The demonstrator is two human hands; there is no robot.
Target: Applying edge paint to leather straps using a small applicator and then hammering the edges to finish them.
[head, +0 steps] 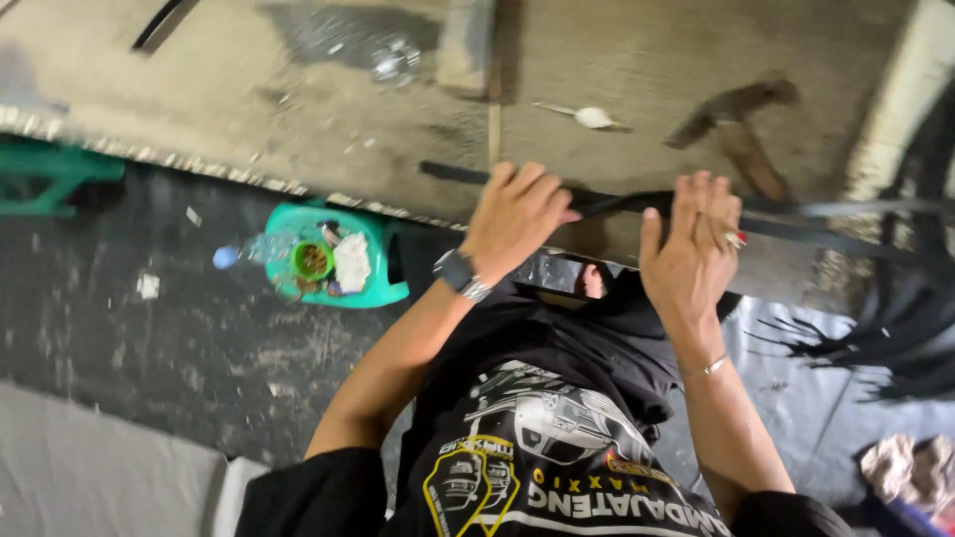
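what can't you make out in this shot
- Head view: the left hand covers the black strip where it grips, so the fingers' hold underneath is hidden.
- The strip's far end runs off the right edge.
- The small red thing at the right hand is too small to identify.
- Contents of the green tub are blurred.
- The pale object on the floor is too small to name.

strip R end blurred | rag cut off, maybe cloth

Both hands, the left hand and right hand, press on a long black strip over the concrete floor (a green stool sits nearby).
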